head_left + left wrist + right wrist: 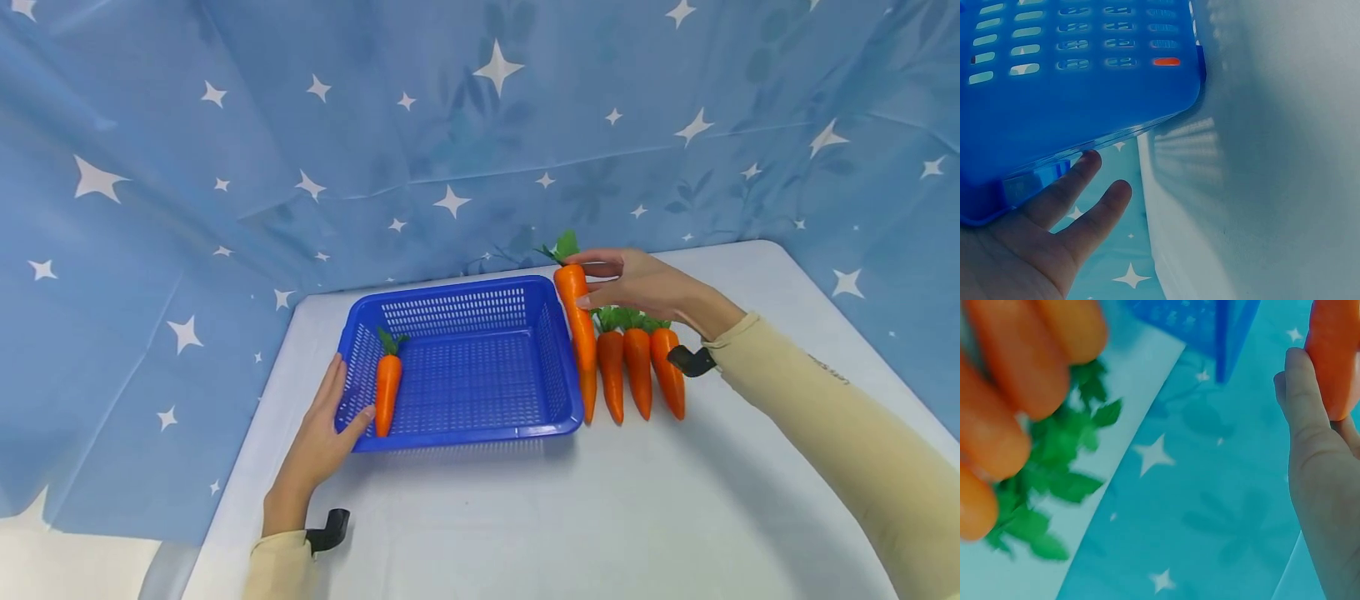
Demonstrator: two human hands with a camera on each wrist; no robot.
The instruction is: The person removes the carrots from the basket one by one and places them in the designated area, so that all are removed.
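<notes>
With its thumb over the rim and its fingers along the outside, my left hand [318, 442] holds the left front corner of a blue plastic basket [465, 442]. Two of its fingers [1094, 219] show below the rim in the left wrist view, fairly straight. One orange carrot [387, 392] with green leaves lies inside the basket at the left. My right hand [645, 283] pinches another carrot [577, 317] near its leafy top, fingers behind and thumb in front. That carrot hangs beside the basket's right wall, tip toward the front.
Several more carrots [640, 375] lie in a row right of the basket, leaves toward the back, below my right hand. The white table [465, 517] meets a blue star-patterned cloth [450, 150] behind. Both wrists wear a small black device [692, 361].
</notes>
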